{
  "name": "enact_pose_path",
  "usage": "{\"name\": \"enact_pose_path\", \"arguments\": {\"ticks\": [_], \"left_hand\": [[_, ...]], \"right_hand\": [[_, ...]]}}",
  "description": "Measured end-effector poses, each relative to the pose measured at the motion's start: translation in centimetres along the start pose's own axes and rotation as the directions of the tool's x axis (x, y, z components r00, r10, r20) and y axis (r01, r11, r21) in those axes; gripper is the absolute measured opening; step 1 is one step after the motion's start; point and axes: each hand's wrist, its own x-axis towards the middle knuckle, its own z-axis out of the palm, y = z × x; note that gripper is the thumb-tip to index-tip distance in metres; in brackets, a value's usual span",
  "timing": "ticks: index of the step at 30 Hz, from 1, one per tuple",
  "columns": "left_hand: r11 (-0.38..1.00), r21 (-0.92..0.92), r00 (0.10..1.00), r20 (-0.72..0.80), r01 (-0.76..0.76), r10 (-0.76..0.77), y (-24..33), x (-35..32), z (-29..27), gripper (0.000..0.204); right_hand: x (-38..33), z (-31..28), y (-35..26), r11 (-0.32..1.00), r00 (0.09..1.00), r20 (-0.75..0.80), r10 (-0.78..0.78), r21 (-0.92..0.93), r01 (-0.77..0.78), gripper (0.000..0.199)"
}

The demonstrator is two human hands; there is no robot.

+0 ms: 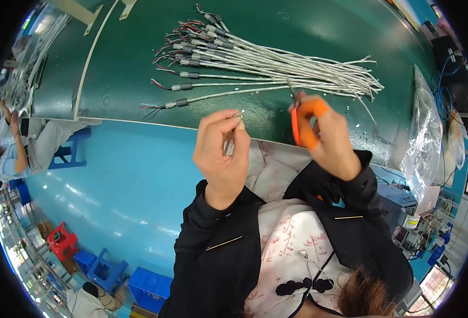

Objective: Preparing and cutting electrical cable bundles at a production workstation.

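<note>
Centre frame: left hand (222, 153) pinches a thin, light, springy wire end (237, 117) between closed fingertips; right hand (326, 135) grips orange-handled cutters (299, 124), fingers wrapped. Hold near the tip.

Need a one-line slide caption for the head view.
Left hand pinches a cable end, right hand holds orange-handled cutters beside a bundle of silver cables.

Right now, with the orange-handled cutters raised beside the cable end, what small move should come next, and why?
Probably bring the cutters in the right hand across to the cable end pinched in the left hand. The tool tip is apart from the cable end, and no contact shows.
</note>
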Motion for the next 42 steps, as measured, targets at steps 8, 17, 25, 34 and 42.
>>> {"name": "enact_pose_path", "arguments": {"ticks": [8, 17, 25, 34, 42], "left_hand": [[0.944, 0.246, 0.976, 0.040, -0.218, 0.215, 0.9, 0.0, 1.3, 0.017], [0.773, 0.417, 0.873, 0.136, -0.479, 0.468, -0.3, 0.3, 2.4, 0.024], [0.711, 0.446, 0.834, 0.191, -0.544, 0.518, -0.7, 0.5, 2.6, 0.027], [0.689, 0.458, 0.821, 0.209, -0.562, 0.531, -0.9, 0.6, 1.9, 0.027], [0.677, 0.431, 0.799, 0.247, -0.597, 0.548, -1.3, 0.6, 1.5, 0.031]], "right_hand": [[-1.8, 1.0, -2.1, 0.633, 0.892, 0.321, 0.319, 0.628, -0.453, 0.025], [-1.6, 0.7, -2.1, 0.388, 0.825, 0.462, 0.327, 0.730, -0.563, 0.034], [-1.6, 0.8, -2.0, 0.313, 0.815, 0.500, 0.293, 0.755, -0.576, 0.032], [-1.5, 1.1, -1.9, 0.233, 0.778, 0.574, 0.254, 0.745, -0.625, 0.036], [-1.4, 1.6, -2.7, 0.256, 0.791, 0.520, 0.323, 0.757, -0.602, 0.023]]}}
